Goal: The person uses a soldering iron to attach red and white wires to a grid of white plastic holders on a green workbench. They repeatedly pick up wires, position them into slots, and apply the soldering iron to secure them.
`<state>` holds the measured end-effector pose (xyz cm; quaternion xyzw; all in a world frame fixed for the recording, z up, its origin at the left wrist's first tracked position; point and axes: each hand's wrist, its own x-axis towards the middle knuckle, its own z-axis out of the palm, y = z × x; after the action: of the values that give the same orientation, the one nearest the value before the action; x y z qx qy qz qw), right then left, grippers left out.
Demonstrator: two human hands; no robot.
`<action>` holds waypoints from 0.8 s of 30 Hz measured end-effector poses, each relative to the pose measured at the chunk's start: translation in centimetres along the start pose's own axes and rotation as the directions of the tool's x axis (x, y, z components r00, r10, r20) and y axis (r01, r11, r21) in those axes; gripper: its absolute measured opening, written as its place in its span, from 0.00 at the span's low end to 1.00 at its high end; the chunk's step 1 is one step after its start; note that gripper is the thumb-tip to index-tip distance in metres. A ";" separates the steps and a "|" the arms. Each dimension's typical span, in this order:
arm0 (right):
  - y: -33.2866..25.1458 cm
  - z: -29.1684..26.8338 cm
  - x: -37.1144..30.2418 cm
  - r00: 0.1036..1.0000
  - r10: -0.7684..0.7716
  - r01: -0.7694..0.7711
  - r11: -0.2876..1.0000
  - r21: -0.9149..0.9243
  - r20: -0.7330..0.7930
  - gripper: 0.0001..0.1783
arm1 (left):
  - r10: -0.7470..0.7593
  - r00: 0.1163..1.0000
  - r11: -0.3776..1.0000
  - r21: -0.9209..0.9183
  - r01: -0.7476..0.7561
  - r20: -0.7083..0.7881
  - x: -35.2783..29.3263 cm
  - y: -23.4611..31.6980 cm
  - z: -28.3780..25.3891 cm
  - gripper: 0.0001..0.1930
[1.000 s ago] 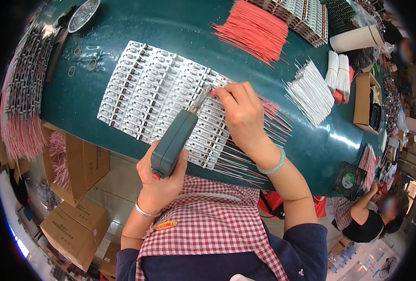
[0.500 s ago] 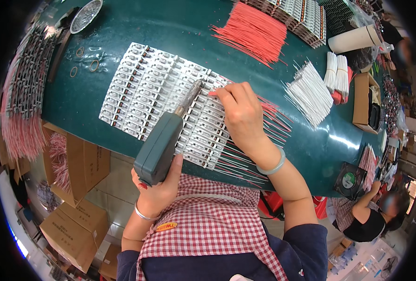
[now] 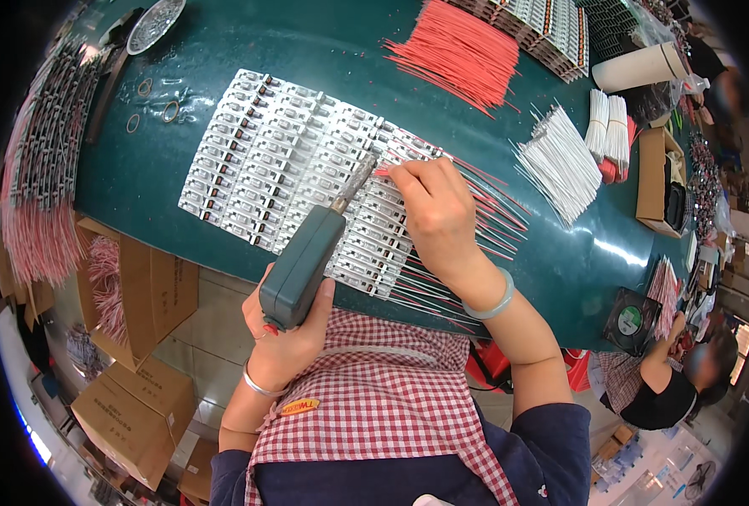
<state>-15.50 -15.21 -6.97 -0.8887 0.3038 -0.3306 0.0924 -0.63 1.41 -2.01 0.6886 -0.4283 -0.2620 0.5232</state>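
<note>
Left hand: the left hand (image 3: 286, 337) is at the near edge of the bench, its fingers (image 3: 260, 305) clenched around the butt of a grey-green pistol-shaped soldering tool (image 3: 303, 266). The tool slants up to the right, probably so that its metal tip (image 3: 359, 179) reaches the boards while the hand stays clear of them.

Right hand: the right hand (image 3: 433, 211) lies on the boards, palm down. Its fingers (image 3: 401, 174) are pinched on the end of a thin red wire (image 3: 382, 171), just beside the tip; it seems they keep the wire steady at the joint.

Work piece: a panel of small white circuit boards in rows (image 3: 281, 169) lies flat in the middle of the dark green bench (image 3: 324, 59). Red and white wires (image 3: 492, 219) already stick out from its right side, under the right wrist.

Supplies: a bundle of loose red wires (image 3: 463, 55) lies far, and a bundle of white wires (image 3: 560, 164) to the right, both within reach of the right hand.

Other things: brown cardboard boxes (image 3: 130, 396) stand on the floor at near left. Another person (image 3: 669, 384) works at near right.
</note>
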 end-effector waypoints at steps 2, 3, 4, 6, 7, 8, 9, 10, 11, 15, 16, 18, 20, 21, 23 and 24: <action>0.0 0.0 0.0 1.000 -0.001 0.001 1.000 -0.004 0.002 0.14 | 0.003 1.000 1.000 0.024 -0.003 0.020 0.1 -0.1 -0.1 0.09; -0.1 0.0 0.1 1.000 0.000 0.000 1.000 -0.005 0.003 0.14 | 0.004 1.000 0.999 0.037 -0.005 0.030 0.1 -0.2 -0.1 0.09; -0.1 0.0 0.1 1.000 0.000 0.000 1.000 -0.006 0.005 0.14 | 0.006 1.000 1.000 0.028 -0.007 0.028 0.0 -0.3 0.0 0.09; -0.2 -0.1 0.1 1.000 -0.003 0.003 1.000 -0.010 0.007 0.14 | 0.011 1.000 1.000 0.009 -0.011 0.024 0.0 -0.6 0.1 0.09; -0.3 -0.1 0.2 1.000 -0.004 0.005 1.000 -0.011 0.008 0.14 | 0.011 0.999 1.000 0.019 -0.012 0.032 0.0 -0.7 0.1 0.09; -0.3 -0.1 0.2 1.000 -0.006 0.006 1.000 -0.010 0.007 0.14 | 0.011 0.999 1.000 0.028 -0.013 0.038 0.0 -0.7 0.1 0.09; -0.2 -0.1 0.2 1.000 -0.002 0.002 1.000 -0.009 0.009 0.14 | 0.009 0.999 0.999 0.037 -0.010 0.049 0.1 -0.8 0.2 0.08; -0.1 -0.1 0.2 1.000 0.001 -0.001 1.000 -0.009 0.010 0.14 | 0.005 0.999 0.999 0.037 -0.007 0.049 0.1 -0.9 0.2 0.08; -0.1 0.0 0.2 1.000 0.000 0.000 1.000 -0.011 0.010 0.14 | 0.001 0.999 0.999 0.038 -0.003 0.048 0.1 -1.0 0.3 0.08; -0.1 -0.1 0.2 1.000 -0.006 0.006 1.000 -0.021 0.008 0.13 | 0.026 0.998 0.996 0.081 -0.031 0.054 0.2 -0.6 0.1 0.08; -0.1 0.0 0.1 1.000 -0.004 0.004 1.000 -0.023 0.010 0.13 | 0.036 0.998 0.995 0.090 -0.040 0.044 0.2 -0.4 0.0 0.08; -0.1 0.1 0.2 1.000 -0.006 0.006 1.000 -0.026 0.005 0.13 | 0.055 0.998 0.992 0.110 -0.057 0.025 0.0 0.0 -0.3 0.08; -0.2 0.0 0.2 1.000 -0.005 0.005 1.000 -0.028 0.004 0.13 | 0.054 0.999 0.993 0.107 -0.053 -0.004 -0.4 -0.4 -0.3 0.08; -0.3 -0.1 0.3 1.000 -0.004 0.004 1.000 -0.031 0.006 0.13 | 0.054 0.998 0.993 0.103 -0.052 -0.018 -0.5 -0.5 -0.4 0.08; -0.3 -0.2 0.3 1.000 -0.002 0.002 0.999 -0.034 0.006 0.13 | -0.001 1.000 0.996 0.087 0.002 -0.011 -0.7 -0.5 -0.5 0.08; -0.3 -0.1 0.2 1.000 -0.002 0.002 1.000 -0.031 0.003 0.13 | -0.029 1.000 0.996 0.082 0.030 -0.010 -0.9 -0.5 -0.6 0.08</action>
<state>-15.28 -15.15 -6.68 -0.8909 0.3078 -0.3247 0.0786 -0.43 2.50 -2.41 0.7169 -0.4262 -0.2489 0.4924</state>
